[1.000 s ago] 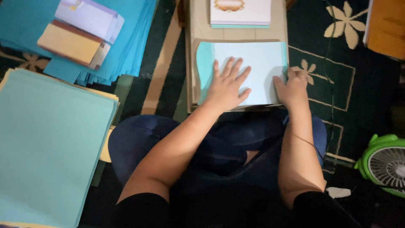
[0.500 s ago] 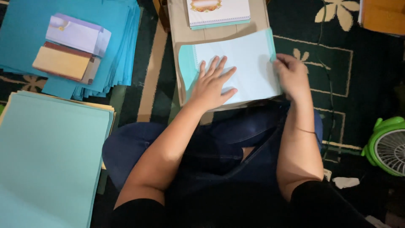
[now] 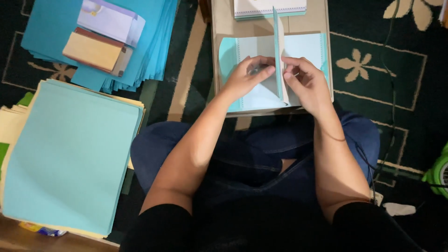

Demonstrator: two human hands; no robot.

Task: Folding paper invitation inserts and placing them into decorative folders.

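Big stack of matte light-blue sheets on floor far left, darker blue pile above it with two small packets on top, all well apart from hands. Centre: tan board surface past the knees, carrying thin pale-blue paper card, long axis left-right, one flap standing on edge between hands. Left hand and right hand equally near, fingers pinching flap at fold.

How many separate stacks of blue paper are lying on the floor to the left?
2: a darker blue stack at top left under two small boxes, and a light blue stack at lower left. More may lie outside the view.
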